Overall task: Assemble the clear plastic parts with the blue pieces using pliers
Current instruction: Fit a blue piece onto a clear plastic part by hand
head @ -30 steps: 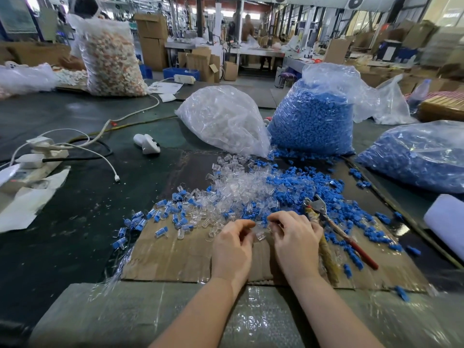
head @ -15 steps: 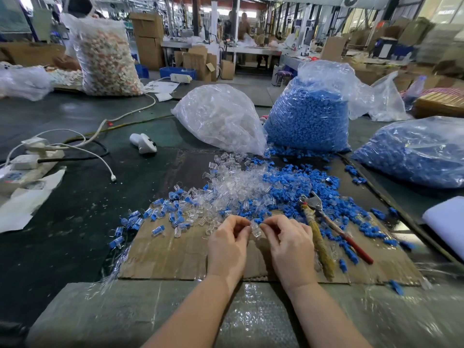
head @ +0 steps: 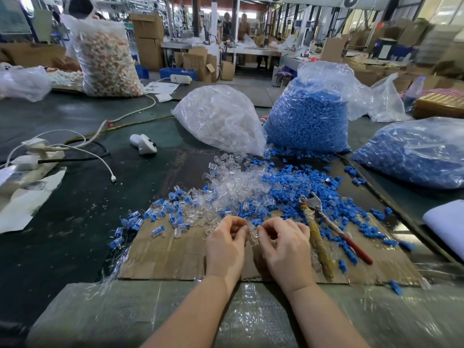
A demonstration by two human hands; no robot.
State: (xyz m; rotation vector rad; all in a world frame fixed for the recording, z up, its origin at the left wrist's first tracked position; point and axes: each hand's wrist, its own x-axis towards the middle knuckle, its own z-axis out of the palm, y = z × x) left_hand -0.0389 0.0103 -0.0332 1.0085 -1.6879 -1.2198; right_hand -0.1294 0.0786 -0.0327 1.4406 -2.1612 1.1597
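Cardboard sheet [head: 160,257], left hand [head: 226,244] and right hand [head: 285,244] pinching clear part [head: 252,231] between them

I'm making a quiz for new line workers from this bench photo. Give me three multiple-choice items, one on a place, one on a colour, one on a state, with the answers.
1. Where do the pliers lie?
A. on the cardboard sheet, to the right of the right hand
B. in the left hand
C. inside a bag

2. What colour are the pieces in the upright bag behind the loose pile?
A. red
B. blue
C. green

3. What are the two hands doing?
A. lying flat on the table
B. squeezing the pliers
C. pinching a small clear plastic part between them

Answers:
1 A, the pliers rest untouched among scattered blue pieces beside the right hand.
2 B, the clear bag is packed with blue pieces.
3 C, the fingers of both hands meet on the clear part above the cardboard.
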